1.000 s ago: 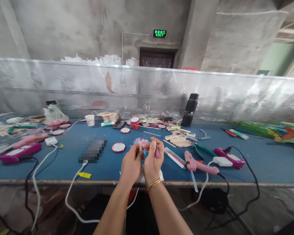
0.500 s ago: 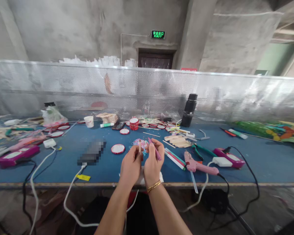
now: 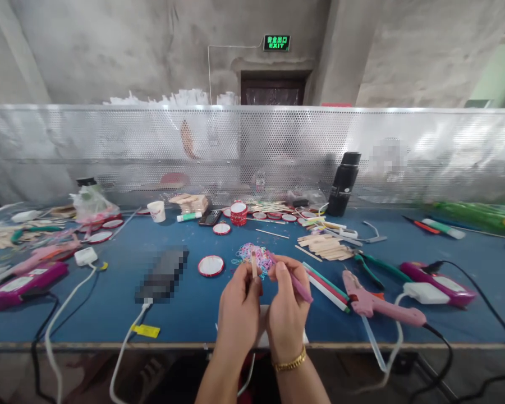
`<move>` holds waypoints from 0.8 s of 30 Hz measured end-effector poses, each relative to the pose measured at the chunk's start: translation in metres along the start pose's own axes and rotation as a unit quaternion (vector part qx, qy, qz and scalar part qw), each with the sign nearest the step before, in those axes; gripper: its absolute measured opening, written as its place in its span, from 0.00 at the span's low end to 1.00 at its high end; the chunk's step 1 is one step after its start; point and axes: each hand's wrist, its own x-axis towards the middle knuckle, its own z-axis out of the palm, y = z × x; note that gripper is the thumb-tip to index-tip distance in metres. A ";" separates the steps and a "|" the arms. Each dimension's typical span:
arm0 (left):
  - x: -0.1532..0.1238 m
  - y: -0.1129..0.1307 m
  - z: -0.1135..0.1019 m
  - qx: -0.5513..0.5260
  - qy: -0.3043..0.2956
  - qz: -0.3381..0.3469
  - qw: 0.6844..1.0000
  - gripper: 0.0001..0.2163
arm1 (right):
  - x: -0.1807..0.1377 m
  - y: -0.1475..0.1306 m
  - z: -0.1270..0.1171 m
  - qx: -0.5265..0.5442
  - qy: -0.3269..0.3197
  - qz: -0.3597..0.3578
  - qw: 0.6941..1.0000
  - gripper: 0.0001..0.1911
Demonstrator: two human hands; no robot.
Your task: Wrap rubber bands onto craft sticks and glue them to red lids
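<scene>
My left hand (image 3: pixel 239 306) is closed and pinches a small wooden stick (image 3: pixel 253 264) that stands upright between its fingers. Beside it, touching it, my right hand (image 3: pixel 287 306) is closed on a pink stick (image 3: pixel 298 284) that slants down to the right. Both hands hover over the near edge of the blue table (image 3: pixel 185 303). Just beyond the fingertips lies a heap of coloured rubber bands (image 3: pixel 256 252). A white object under the hands is mostly hidden.
A pink glue gun (image 3: pixel 376 306) with its cable lies at the right. Coloured sticks (image 3: pixel 326 283), wooden sticks (image 3: pixel 324 246), round red-rimmed lids (image 3: pixel 211 265), a black bottle (image 3: pixel 343 184), a paper cup (image 3: pixel 156 211) and magenta devices (image 3: pixel 19 279) are spread about. A perforated metal screen (image 3: pixel 109 151) closes the back.
The view has shifted, so my hands sit lower and further right in the picture. The pink stick in my right hand has tipped from near upright to slanting right.
</scene>
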 end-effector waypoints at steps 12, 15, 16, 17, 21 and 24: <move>0.009 0.004 -0.003 -0.018 -0.052 -0.029 0.998 0.08 | 0.008 0.000 0.006 -0.008 0.024 0.036 0.999 0.11; 0.006 0.007 -0.004 0.007 -0.045 -0.028 0.999 0.08 | 0.008 -0.001 0.004 -0.007 0.029 0.041 0.999 0.11; 0.004 0.008 -0.004 0.013 -0.040 -0.030 0.999 0.08 | 0.007 -0.002 0.004 -0.005 0.028 0.046 0.999 0.12; 0.003 0.008 -0.004 0.016 -0.033 -0.032 0.999 0.08 | 0.007 -0.002 0.004 -0.002 0.025 0.051 0.998 0.12; 0.000 0.011 -0.002 0.008 -0.020 -0.040 0.999 0.08 | 0.005 -0.004 0.003 0.009 -0.003 0.079 0.997 0.13; 0.001 0.016 0.000 -0.013 -0.020 -0.066 0.998 0.08 | 0.006 -0.004 0.001 0.008 -0.027 0.101 0.994 0.13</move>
